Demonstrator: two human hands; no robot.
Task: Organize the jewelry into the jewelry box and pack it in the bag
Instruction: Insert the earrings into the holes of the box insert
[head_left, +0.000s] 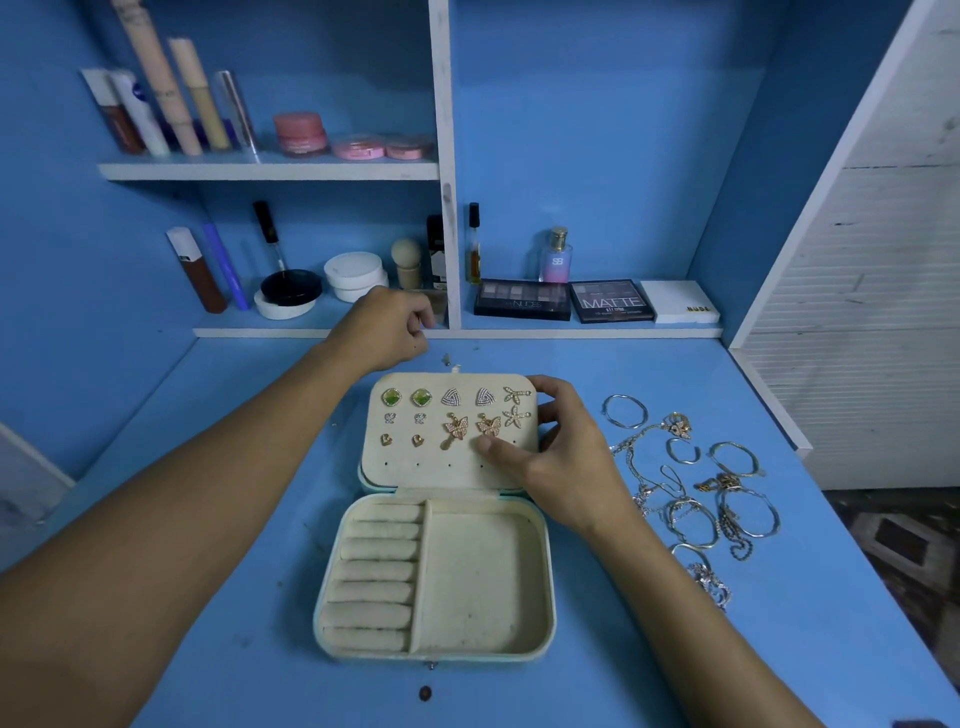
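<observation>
Right hand (563, 462) is on the open jewelry box (436, 519) in the middle of the bench (649, 649): thumb pressed flat on the lid's earring panel (449, 431), fingers curled round the lid's right edge, a loose grip. Left hand (387, 327) hovers near the bench's back edge, fingertips pinched together; whether they hold anything, I cannot tell. Bangles and chains (696, 488) lie toward the right edge. Palettes on the shelf read "NUDES" (522, 300), "MATTE" (610, 301), "NUDE" (680, 301).

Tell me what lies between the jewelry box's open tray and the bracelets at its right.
Head view: only the right hand and forearm cross above bare blue tabletop there.
</observation>
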